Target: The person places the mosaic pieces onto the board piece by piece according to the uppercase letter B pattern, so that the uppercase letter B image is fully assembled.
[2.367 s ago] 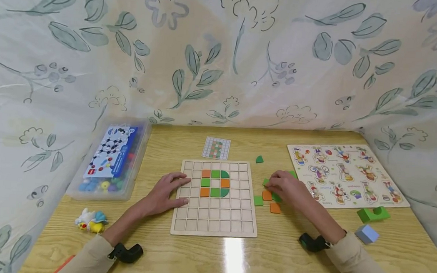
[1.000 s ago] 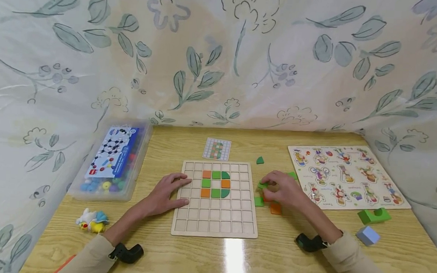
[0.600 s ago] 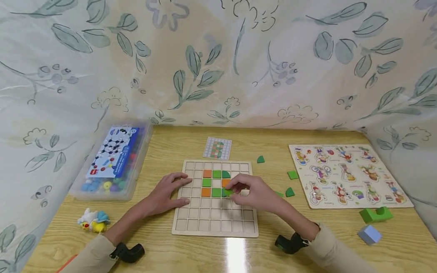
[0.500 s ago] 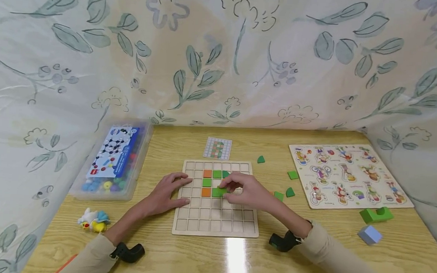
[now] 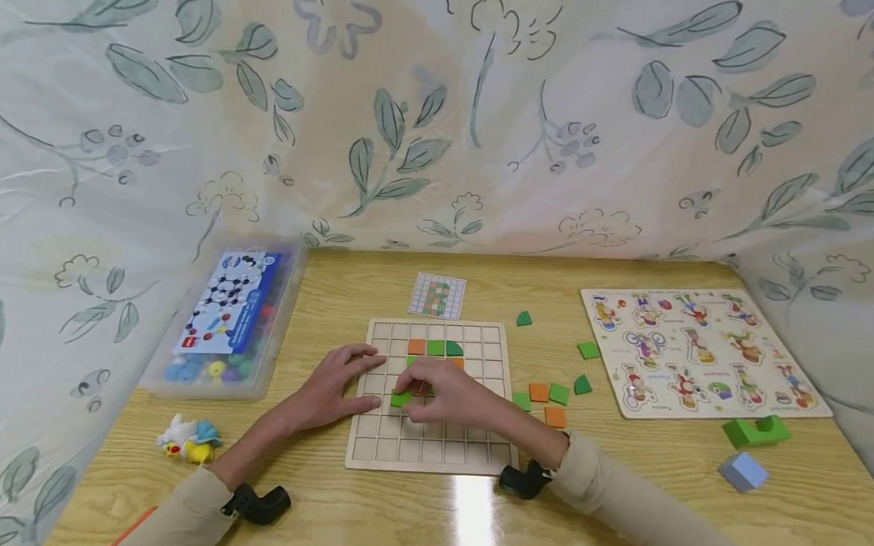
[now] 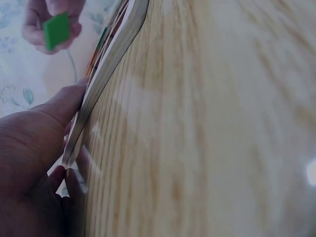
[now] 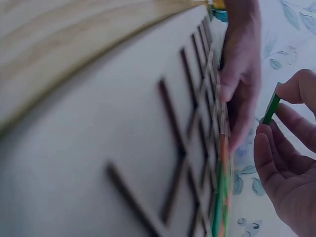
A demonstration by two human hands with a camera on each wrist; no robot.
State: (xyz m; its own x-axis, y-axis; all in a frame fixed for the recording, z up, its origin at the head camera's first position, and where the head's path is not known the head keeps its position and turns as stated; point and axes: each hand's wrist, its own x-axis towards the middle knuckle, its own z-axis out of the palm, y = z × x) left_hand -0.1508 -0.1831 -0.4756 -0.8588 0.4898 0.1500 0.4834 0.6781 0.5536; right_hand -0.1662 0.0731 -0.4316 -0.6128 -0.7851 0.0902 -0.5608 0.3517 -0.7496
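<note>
My right hand (image 5: 448, 393) pinches a green square tile (image 5: 400, 399) between thumb and fingers, above the left part of the wooden grid board (image 5: 433, 456). In the right wrist view the tile (image 7: 272, 106) appears edge-on, raised off the board. My left hand (image 5: 335, 390) rests at the board's left edge, thumb and fingers spread and touching it. Orange tile (image 5: 417, 346), green tile (image 5: 436, 347) and dark green quarter-round tile (image 5: 454, 349) lie in one row of cells. My right hand hides most of the tiles below them.
Loose orange and green tiles, among them an orange square (image 5: 555, 416), lie right of the board. Behind it is a pattern card (image 5: 437, 296). A picture puzzle board (image 5: 702, 356), green block (image 5: 756, 431) and blue block (image 5: 744, 471) are at right; a plastic box (image 5: 224, 318) and small toy (image 5: 189, 439) at left.
My right hand took a green square tile from the loose pile and carried it left across the board. My left hand has stayed at the board's edge.
</note>
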